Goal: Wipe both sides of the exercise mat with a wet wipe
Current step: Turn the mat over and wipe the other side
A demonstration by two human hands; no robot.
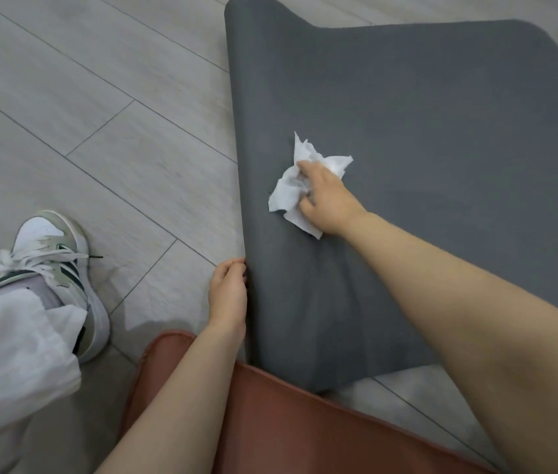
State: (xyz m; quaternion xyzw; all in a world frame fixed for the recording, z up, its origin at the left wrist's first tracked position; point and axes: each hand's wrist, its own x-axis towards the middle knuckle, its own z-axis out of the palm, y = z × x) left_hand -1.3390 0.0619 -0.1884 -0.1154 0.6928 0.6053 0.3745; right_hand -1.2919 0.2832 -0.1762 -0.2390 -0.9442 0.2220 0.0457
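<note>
Dark grey foam exercise mat [424, 124] lies from centre to 2 o'clock on pale plank floor [82, 114], near end over a reddish-brown seat [270, 422]. Right hand [325, 200] clutches crumpled white wet wipe [291, 189] against it. Left hand [228, 292] at 6 o'clock pinches the mat's left edge.

Both forearms are bare — no sleeve, watch or ring shows on the left hand [228, 295] or the right hand [325, 200]. The leg wears loose white trousers [11, 354], a pale lilac sock [28, 290], and a white sneaker [62, 268] — grey panels, dark green stripes, white laces.
</note>
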